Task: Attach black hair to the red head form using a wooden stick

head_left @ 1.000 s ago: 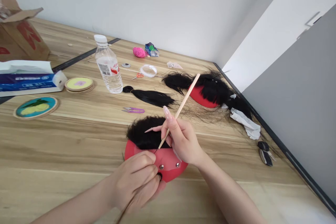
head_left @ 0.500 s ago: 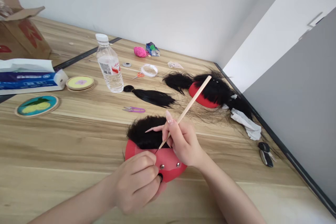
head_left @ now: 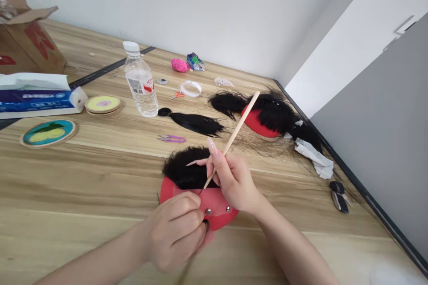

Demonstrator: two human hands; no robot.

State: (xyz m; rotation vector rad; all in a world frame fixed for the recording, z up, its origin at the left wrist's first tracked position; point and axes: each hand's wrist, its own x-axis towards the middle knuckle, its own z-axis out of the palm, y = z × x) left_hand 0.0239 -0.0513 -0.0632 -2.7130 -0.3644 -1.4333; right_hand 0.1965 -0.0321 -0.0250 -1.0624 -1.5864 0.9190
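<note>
A red round pad (head_left: 214, 207) lies on the wooden table (head_left: 100, 178), its far half covered with black hair (head_left: 182, 171). My right hand (head_left: 230, 178) is closed on a long wooden-handled needle tool (head_left: 234, 136), its tip touching the pad at the hair's edge. My left hand (head_left: 177, 231) is closed at the pad's near edge, pinching a thin bunch of hair strands that trails toward me.
A second red pad with black hair (head_left: 267, 116) lies farther right, a loose black hair bundle (head_left: 194, 122) and purple snips (head_left: 172, 139) in between. A water bottle (head_left: 140, 81), two embroidery hoops (head_left: 48, 132), tissue pack (head_left: 36, 98) and cardboard box (head_left: 26, 40) stand left.
The tool's handle swung slightly right and back again; its tip stayed at the hair's edge. My left hand kept its pinch at the pad's near edge.
</note>
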